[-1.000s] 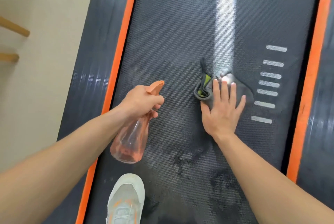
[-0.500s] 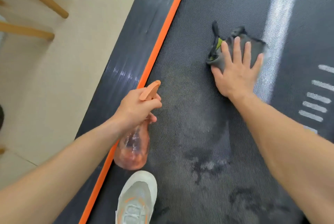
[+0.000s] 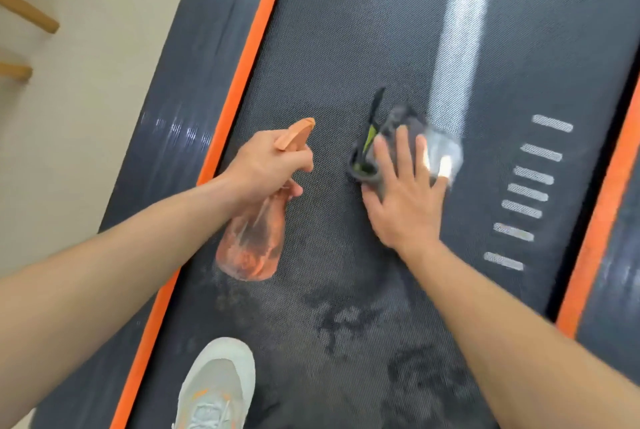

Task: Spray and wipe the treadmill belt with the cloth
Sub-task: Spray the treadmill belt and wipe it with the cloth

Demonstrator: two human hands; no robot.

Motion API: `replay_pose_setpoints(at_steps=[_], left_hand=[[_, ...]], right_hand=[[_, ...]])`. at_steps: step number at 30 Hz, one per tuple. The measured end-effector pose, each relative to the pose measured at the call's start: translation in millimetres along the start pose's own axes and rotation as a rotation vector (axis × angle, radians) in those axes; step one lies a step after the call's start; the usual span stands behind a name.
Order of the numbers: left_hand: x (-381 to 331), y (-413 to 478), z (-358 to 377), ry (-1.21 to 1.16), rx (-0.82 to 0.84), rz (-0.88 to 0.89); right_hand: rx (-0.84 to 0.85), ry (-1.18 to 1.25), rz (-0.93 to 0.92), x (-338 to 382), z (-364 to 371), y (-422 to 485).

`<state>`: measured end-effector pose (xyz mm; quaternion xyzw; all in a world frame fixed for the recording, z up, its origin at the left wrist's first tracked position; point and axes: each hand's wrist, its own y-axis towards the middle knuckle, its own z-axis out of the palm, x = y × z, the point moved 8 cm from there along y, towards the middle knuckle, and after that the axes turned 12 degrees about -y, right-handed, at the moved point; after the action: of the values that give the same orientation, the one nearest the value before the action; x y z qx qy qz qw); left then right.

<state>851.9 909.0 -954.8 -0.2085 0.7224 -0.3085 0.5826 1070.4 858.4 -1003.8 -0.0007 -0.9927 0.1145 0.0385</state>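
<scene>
The dark textured treadmill belt (image 3: 363,48) runs up the head view, with wet dark patches near the bottom. A grey cloth (image 3: 398,120) with a green tag lies on the belt's middle. My right hand (image 3: 405,196) presses flat on it with spread, straight fingers. My left hand (image 3: 266,165) grips the neck of an orange translucent spray bottle (image 3: 251,241), held just above the belt to the left of the cloth, nozzle pointing up the belt.
Orange strips (image 3: 242,58) border the belt on both sides, with dark side rails (image 3: 180,110) beyond. White dashes (image 3: 530,186) mark the belt at right. My grey shoe (image 3: 218,387) stands on the belt at the bottom. Wooden legs (image 3: 31,16) show on the pale floor at left.
My right hand has slid the cloth back down and to the right across the belt, toward the bright streak. The left hand still holds the bottle.
</scene>
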Motion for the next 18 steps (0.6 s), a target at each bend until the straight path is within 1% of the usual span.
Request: replay_pose_setpoints(at_steps=[1,3,4,5,6,7,9,10,12,13,14,15,17,18], left_hand=[[-1,1,4,0.019,0.007,-0.002],[-1,3,13,0.051,0.012,-0.006],[0,3,19,0.065,0.024,-0.006],[1,3,24,0.077,0.044,-0.001],[2,4,29,0.09,0.065,0.001],[4,4,34,0.096,0.084,-0.003],[4,8,37,0.075,0.092,-0.004],[3,11,38,0.066,0.092,0.005],[-3,13,39,0.057,0.084,0.019],[-6,15,39,0.061,0.078,0.029],[-10,14,39,0.076,0.073,0.037],[-12,13,41,0.092,0.074,0.041],[-12,13,44,0.102,0.08,0.046],[-11,11,46,0.096,0.083,0.048]], right_hand=[[-0.036,-0.086,-0.104,14,6,-42],[0.014,-0.204,-0.401,26,24,-101],[0.028,-0.215,-0.517,20,27,-104],[0.021,-0.222,-0.565,8,26,-88],[0.022,-0.237,-0.538,-6,21,-63],[0.016,-0.243,-0.441,-21,15,-35],[0.035,-0.205,-0.187,-51,1,16],[0.033,-0.18,-0.079,-59,-2,27],[0.021,-0.126,0.075,-58,-3,15],[0.016,-0.119,0.113,-52,0,-7],[0.012,-0.123,0.1,-42,5,-35],[0.02,-0.143,0.031,-30,12,-65],[0.098,-0.186,-0.186,-13,30,-111],[0.113,-0.19,-0.278,-13,33,-117]])
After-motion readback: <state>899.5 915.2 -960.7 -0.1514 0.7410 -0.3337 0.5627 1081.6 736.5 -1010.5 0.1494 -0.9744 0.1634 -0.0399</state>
